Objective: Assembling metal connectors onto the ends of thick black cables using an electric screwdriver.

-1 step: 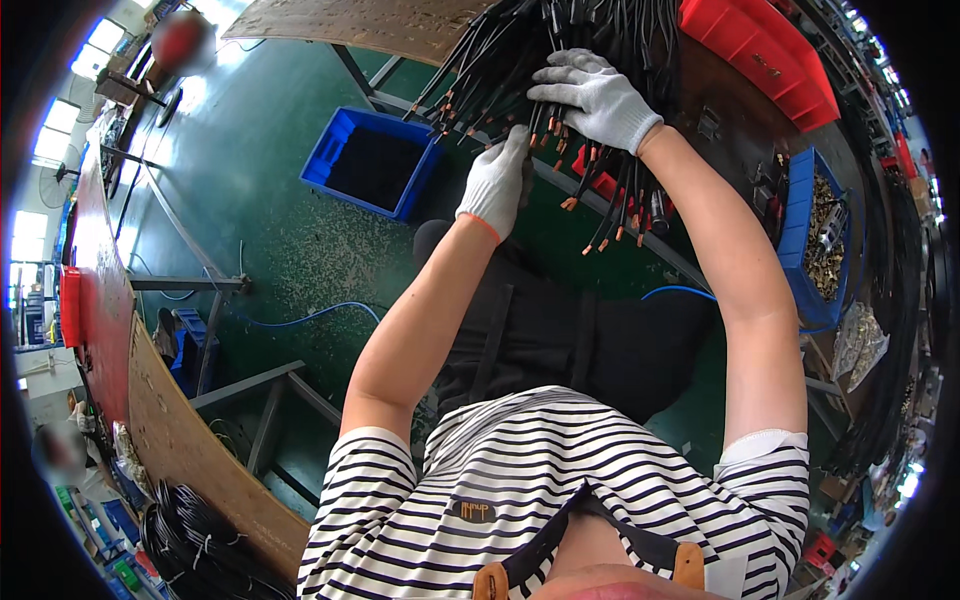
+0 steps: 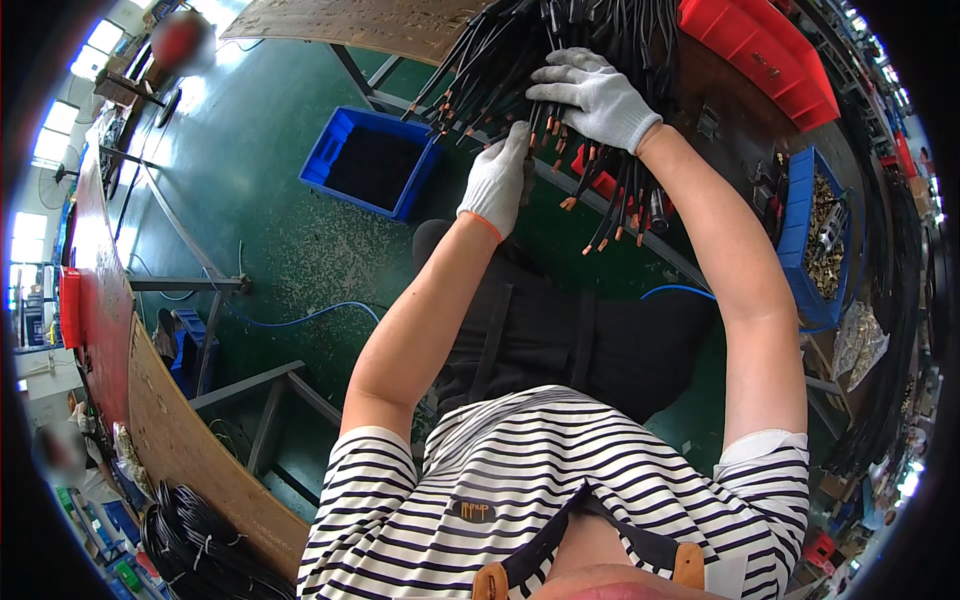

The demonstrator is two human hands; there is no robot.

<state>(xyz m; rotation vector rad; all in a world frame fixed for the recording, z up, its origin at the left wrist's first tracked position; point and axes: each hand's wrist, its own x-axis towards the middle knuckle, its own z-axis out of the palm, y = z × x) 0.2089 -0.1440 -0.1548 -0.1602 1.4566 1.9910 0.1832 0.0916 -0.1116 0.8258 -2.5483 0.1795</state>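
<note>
Gripping a thick bundle of black cables with copper-tipped ends point(image 2: 560, 60) above the surface, the gloved right hand point(image 2: 592, 95) clasps it while the left hand point(image 2: 497, 180) pinches single strands; limp, light, best held mid-bundle.

2 gloved hands, 2 blue bins point(image 2: 372, 160) point(image 2: 815, 235), 1 red bin point(image 2: 765, 55), 1 cable bundle point(image 2: 560, 50).

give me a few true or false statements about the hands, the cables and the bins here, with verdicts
1. Both hands wear light knit gloves. True: left hand, right hand.
2. The right hand rests on a bundle of black cables. True.
3. The cable ends are bare white plastic. False: the cable tips look copper-orange.
4. The blue bin on the floor is to the person's right. False: it is to their left.
5. A red bin sits beyond the cables. True.
</note>
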